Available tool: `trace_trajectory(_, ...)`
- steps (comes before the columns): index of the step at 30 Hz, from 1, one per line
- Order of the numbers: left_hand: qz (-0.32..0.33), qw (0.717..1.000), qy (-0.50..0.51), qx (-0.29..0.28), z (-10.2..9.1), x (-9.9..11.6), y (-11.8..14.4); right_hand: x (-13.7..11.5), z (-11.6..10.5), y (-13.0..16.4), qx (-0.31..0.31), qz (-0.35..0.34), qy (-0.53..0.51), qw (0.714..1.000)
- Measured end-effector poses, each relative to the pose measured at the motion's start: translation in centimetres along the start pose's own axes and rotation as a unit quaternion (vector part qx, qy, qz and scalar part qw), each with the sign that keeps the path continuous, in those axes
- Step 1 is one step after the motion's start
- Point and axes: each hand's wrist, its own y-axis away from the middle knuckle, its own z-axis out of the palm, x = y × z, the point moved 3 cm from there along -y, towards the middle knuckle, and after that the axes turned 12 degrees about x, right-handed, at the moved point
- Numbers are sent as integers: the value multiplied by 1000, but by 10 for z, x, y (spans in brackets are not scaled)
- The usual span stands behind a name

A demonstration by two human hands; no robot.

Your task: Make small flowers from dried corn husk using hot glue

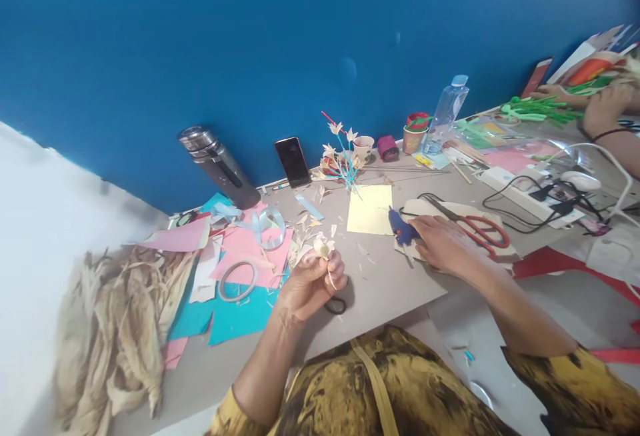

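Observation:
My left hand [311, 284] pinches a small cream flower [324, 247], which looks made of dried husk, by its thin stem above the table. My right hand [444, 244] is closed round the back of a blue glue gun [401, 228], which lies low at the table with its nozzle pointing away. Red-handled scissors [483, 231] rest just beyond that hand. Between the hands and the wall lies a pale yellow sheet [370, 209]. Behind it stands a bunch of husk flowers on blue stems [346, 163].
Dried husks [125, 336] hang over the table's left edge. Coloured paper [243, 316], a tape roll [238, 281], a dark flask [220, 166] and a phone [293, 161] stand or lie leftward. A power strip [530, 196], a bottle [447, 116] and another person's hand [607, 106] are at right.

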Motion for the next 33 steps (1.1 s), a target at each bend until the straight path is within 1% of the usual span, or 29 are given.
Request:
trace_trajectory(3,-8,1000,3,-6,4,-1,0,2,3,-4,8,-4,17,1000)
trace_trajectory(6,-15,1000,8,-9,6,-2,-1,3,5,-10,-11,-10,25,1000)
trace_trajectory(8,-14,1000,11,-7,6,-2,-2,4,6,-13,-12,-15,21,1000)
trace_trajectory(10,-9,1000,11,1,3,-2,-3,7,5,-14,12,-25,-8,1000)
trace_trajectory(12,-2,1000,11,12,1,-2,-4,8,2,-11,49,-40,-76,995)
trace_trajectory(13,0,1000,12,18,-1,-2,-5,8,-1,-10,65,-45,-124,989)
trace_trajectory(15,6,999,16,27,-3,-2,-7,6,-10,-5,84,-50,-232,968)
trace_trajectory(18,19,998,27,47,-4,-2,-11,-8,-29,2,105,-66,-371,920)
trace_trajectory(20,28,997,35,64,-4,-2,-13,-22,-42,7,126,-102,-420,893)
trace_trajectory(23,40,995,44,86,-4,-2,-16,-41,-54,15,118,-153,-448,873)
trace_trajectory(26,39,994,42,94,-5,-4,-19,-52,-58,22,96,-198,-460,860)
trace_trajectory(29,38,994,29,96,-5,-8,-24,-56,-59,26,87,-230,-467,850)
trace_trajectory(33,42,994,-2,102,-2,-10,-28,-56,-58,26,79,-252,-461,847)
